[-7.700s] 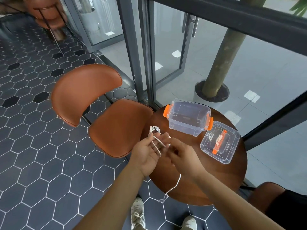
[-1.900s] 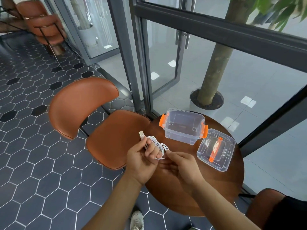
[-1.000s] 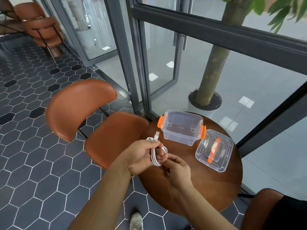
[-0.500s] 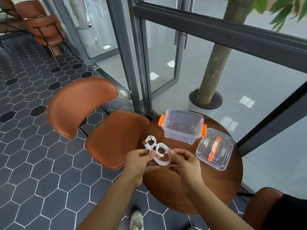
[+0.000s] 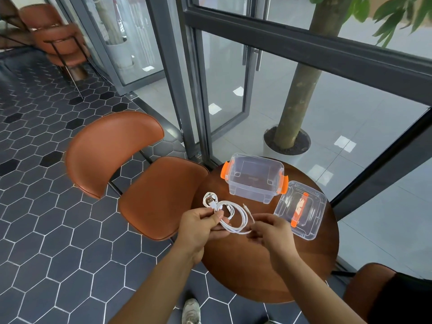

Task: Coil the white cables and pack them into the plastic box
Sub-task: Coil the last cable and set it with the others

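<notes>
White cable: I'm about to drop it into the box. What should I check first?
1. Cable looped into a coil: ok.
2. Left hand grips the coil: ok.
3. Ends tucked in: not ok; both ends stick out, and the right hand pinches the coil's edge.
4. Box open, lid lying beside it: ok.
5. Room in the box: ok, nothing seen inside.

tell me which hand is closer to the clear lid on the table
Right. The right hand is just left of the lid; the left hand is farther left, beyond the coiled white cable both hands hold.
</notes>
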### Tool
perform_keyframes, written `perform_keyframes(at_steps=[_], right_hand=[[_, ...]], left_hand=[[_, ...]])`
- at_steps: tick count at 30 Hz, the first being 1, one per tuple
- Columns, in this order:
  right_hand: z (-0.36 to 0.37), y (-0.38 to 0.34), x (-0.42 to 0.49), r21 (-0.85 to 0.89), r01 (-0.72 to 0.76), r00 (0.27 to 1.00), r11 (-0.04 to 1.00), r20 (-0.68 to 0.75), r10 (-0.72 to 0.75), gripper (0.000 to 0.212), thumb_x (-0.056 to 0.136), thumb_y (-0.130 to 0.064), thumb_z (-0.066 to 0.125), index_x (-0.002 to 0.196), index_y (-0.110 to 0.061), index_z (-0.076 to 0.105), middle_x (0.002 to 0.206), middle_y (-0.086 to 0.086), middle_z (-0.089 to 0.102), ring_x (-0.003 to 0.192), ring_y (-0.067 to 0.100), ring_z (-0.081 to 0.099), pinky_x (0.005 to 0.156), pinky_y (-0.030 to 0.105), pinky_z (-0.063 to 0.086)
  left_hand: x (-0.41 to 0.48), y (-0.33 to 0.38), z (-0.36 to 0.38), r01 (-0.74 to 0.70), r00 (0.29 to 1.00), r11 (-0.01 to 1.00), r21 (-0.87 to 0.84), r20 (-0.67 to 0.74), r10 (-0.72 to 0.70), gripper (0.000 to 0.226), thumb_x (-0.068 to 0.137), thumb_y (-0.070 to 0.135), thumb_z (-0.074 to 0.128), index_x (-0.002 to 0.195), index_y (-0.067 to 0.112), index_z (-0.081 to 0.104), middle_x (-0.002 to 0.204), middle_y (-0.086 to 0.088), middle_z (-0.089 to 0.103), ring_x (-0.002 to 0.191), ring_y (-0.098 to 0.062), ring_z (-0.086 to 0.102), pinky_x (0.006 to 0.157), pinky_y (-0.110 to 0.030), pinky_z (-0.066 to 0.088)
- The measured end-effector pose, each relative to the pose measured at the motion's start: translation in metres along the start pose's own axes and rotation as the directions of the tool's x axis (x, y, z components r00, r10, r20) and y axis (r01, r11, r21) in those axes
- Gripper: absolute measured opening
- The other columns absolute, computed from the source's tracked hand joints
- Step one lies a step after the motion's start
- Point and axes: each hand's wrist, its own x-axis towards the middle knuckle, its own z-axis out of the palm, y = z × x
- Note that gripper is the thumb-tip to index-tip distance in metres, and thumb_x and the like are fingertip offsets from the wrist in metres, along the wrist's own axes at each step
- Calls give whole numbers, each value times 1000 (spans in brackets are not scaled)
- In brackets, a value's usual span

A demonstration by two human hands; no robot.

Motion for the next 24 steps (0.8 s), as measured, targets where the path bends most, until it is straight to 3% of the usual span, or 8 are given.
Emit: perform_keyframes(at_steps=[8, 12, 18, 22, 24], right_hand=[[-11, 0, -2, -123, 88, 974, 988, 219, -59, 20, 87, 2, 68, 89, -15, 79, 77, 20, 72, 58, 20, 56, 54, 29, 48], [-7, -5, 2, -55, 120, 963, 991, 250, -103, 14, 85, 4, 71, 93, -7, 75, 70, 14, 68, 54, 19, 47, 48, 27, 39], [-3, -16, 9, 74, 95, 949, 993, 293, -113, 17, 91, 2, 66, 108, -1, 62, 89, 27, 71, 63, 26, 59, 51, 27, 48], [1, -21, 6, 123, 74, 932, 990, 344, -113, 18, 98, -14, 60, 116, -15, 65, 93, 18, 73, 74, 29, 70, 60, 33, 60], [4, -19, 3, 55, 167, 907, 984, 383, -175, 26, 94, -13, 67, 118, -24, 66, 92, 6, 75, 82, 25, 74, 66, 35, 62]], left_hand=[[2, 2, 2, 43, 998, 998, 37, 54, -45, 11, 94, 3, 64, 98, -2, 73, 89, -23, 76, 84, -38, 75, 63, -36, 62], [6, 1, 6, 72, 995, 991, 109, 55, -78, 11, 94, 3, 65, 92, 0, 74, 85, -21, 76, 77, -34, 76, 60, -35, 61], [12, 7, 4, 107, 994, 980, 168, -9, -107, 8, 92, -1, 66, 89, 0, 73, 85, -25, 74, 74, -34, 74, 55, -34, 60], [11, 8, 2, 57, 998, 971, 233, -27, -52, 10, 92, -2, 64, 89, -3, 73, 81, -24, 72, 70, -33, 73, 54, -34, 59], [10, 8, 2, 30, 1000, 966, 257, -4, -30, 14, 92, -2, 64, 83, 0, 74, 77, -21, 73, 67, -31, 74, 55, -35, 60]])
